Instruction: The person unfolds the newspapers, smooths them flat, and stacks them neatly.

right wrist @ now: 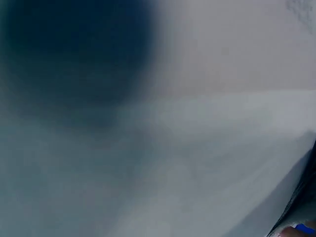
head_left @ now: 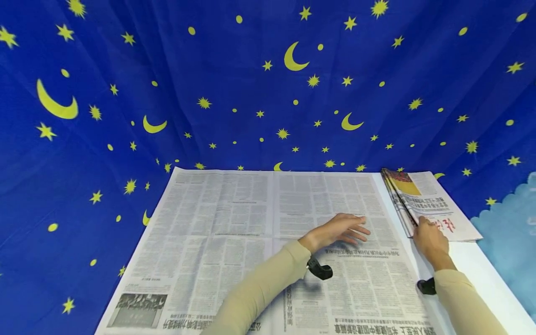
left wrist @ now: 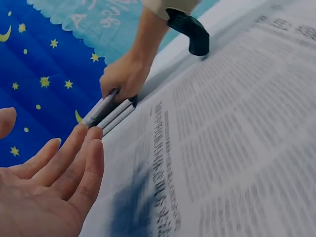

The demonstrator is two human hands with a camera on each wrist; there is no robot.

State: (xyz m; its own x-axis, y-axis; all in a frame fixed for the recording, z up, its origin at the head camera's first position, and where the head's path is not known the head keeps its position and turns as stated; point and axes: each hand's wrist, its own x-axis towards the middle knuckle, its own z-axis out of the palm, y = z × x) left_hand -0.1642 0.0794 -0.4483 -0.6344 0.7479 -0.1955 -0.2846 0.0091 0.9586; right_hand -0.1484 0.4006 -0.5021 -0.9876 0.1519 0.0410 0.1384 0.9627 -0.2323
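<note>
Sheets of newspaper [head_left: 243, 218] lie spread flat across the table, with a fold line down the middle. Above their right half hovers my left hand [head_left: 341, 229], fingers loosely extended and holding nothing; its palm shows in the left wrist view. At the far right, my right hand [head_left: 431, 239] grips the left side of a stack of folded newspapers [head_left: 427, 193]. In the left wrist view its curled fingers are at the layered edge of the stack [left wrist: 116, 116]. The right wrist view is mostly blurred pale surface and a dark shape, with the grip hardly visible.
A white tabletop [head_left: 473, 274] shows along the right side. A blue curtain [head_left: 234, 83] with yellow moons and stars hangs behind and to the left. Light blue cloth [head_left: 512, 232] is at the right edge. Both wrists wear black straps [head_left: 320, 270].
</note>
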